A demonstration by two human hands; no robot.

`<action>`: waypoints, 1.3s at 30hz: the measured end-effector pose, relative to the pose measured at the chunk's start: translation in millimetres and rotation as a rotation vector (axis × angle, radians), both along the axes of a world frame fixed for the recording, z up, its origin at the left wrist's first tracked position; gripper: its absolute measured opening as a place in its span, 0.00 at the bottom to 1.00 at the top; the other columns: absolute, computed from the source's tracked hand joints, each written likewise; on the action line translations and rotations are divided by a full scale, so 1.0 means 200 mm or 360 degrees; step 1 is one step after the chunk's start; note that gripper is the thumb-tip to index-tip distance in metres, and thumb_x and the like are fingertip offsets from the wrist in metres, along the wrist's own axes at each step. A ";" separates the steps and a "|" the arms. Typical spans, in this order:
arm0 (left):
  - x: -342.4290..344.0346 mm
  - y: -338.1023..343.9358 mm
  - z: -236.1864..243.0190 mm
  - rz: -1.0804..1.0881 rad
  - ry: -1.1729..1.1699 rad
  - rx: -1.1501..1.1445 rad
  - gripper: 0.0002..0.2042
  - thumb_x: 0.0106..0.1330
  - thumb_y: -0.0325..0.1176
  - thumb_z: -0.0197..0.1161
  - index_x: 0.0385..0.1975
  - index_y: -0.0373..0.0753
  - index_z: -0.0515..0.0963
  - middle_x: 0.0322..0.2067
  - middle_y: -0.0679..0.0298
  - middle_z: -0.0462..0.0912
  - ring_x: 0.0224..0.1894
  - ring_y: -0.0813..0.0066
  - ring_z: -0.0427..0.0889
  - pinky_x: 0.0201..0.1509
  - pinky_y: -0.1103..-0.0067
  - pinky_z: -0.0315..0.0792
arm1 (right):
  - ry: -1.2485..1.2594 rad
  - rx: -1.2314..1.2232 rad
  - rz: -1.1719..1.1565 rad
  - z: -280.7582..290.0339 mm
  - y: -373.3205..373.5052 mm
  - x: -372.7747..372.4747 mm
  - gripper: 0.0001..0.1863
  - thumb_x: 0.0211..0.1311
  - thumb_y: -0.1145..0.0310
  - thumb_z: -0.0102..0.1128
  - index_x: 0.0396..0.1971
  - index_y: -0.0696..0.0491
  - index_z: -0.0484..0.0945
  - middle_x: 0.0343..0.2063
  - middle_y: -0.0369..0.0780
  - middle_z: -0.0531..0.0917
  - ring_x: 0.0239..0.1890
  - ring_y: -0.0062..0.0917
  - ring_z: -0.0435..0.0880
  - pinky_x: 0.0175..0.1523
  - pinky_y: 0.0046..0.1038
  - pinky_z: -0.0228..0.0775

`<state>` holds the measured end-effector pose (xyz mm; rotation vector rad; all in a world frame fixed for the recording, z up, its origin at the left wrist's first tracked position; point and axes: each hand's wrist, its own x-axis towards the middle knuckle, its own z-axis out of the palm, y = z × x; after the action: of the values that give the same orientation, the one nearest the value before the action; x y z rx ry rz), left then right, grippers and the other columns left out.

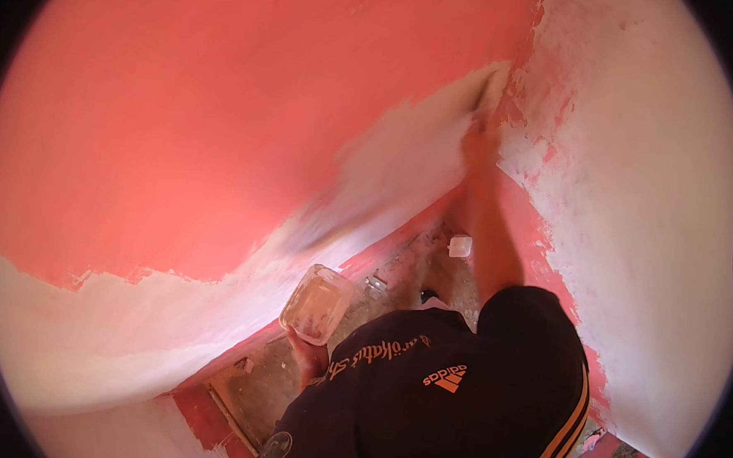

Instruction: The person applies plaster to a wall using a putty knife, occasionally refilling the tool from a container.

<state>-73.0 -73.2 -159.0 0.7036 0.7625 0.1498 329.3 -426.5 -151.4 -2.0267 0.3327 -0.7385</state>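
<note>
My left grip (308,354) is holding a see-through tub (319,306) over the floor (271,386), by the wall's (181,136) bottom edge. My right grip (481,141) is holding a thin, blurry tool (482,92) up near the corner between two walls.

1. The left hand (307,354) grips a smeared clear tub (317,305).
2. Farther right, the right hand (480,140) holds a dark tool (483,92), too blurred for me to name, by the pink-and-white wall (189,137).
3. A white container (460,246) stands on the floor (267,381).
</note>
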 end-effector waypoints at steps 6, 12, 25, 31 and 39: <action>0.21 -0.24 0.08 -0.0132 0.0218 0.0052 0.33 0.71 0.59 0.38 0.69 0.43 0.52 0.66 0.54 0.61 0.66 0.54 0.62 0.69 0.59 0.57 | -0.0413 -0.0033 0.1091 0.19 0.64 -0.78 0.17 0.58 0.80 0.48 0.47 0.53 0.78 0.49 0.44 0.81 0.52 0.36 0.80 0.57 0.36 0.69; 0.25 -0.32 -0.02 -0.0179 0.0058 0.0028 0.33 0.71 0.59 0.38 0.69 0.43 0.51 0.66 0.55 0.60 0.67 0.54 0.60 0.69 0.59 0.57 | 0.0131 0.0631 0.0570 0.24 0.02 -0.38 0.11 0.64 0.74 0.49 0.45 0.56 0.75 0.39 0.40 0.81 0.39 0.26 0.80 0.42 0.30 0.74; 0.23 -0.60 -0.03 -0.0112 -0.0002 0.0005 0.34 0.70 0.60 0.39 0.69 0.42 0.52 0.66 0.54 0.61 0.66 0.55 0.62 0.69 0.61 0.56 | -0.0462 0.0489 0.1454 0.20 0.38 -0.72 0.20 0.53 0.85 0.49 0.46 0.58 0.79 0.42 0.47 0.83 0.46 0.40 0.82 0.54 0.38 0.72; 0.11 -0.60 0.01 0.0054 0.0102 0.0183 0.34 0.71 0.59 0.39 0.68 0.40 0.52 0.65 0.53 0.62 0.66 0.54 0.62 0.69 0.60 0.57 | -0.0050 0.0297 0.0822 0.13 -0.35 -0.33 0.20 0.67 0.76 0.45 0.58 0.60 0.69 0.46 0.45 0.79 0.46 0.31 0.79 0.51 0.33 0.71; -0.25 -0.63 -0.10 0.0097 -0.0181 0.0170 0.34 0.71 0.59 0.38 0.68 0.39 0.52 0.65 0.53 0.62 0.66 0.53 0.62 0.69 0.60 0.57 | -0.0866 0.0478 0.1057 0.26 0.40 -0.89 0.20 0.58 0.81 0.50 0.52 0.63 0.73 0.48 0.50 0.81 0.47 0.36 0.83 0.52 0.33 0.75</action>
<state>-123.9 -199.0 -179.9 0.7666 0.6706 0.2857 150.3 -347.2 -98.8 -1.4396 -0.4973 -0.7191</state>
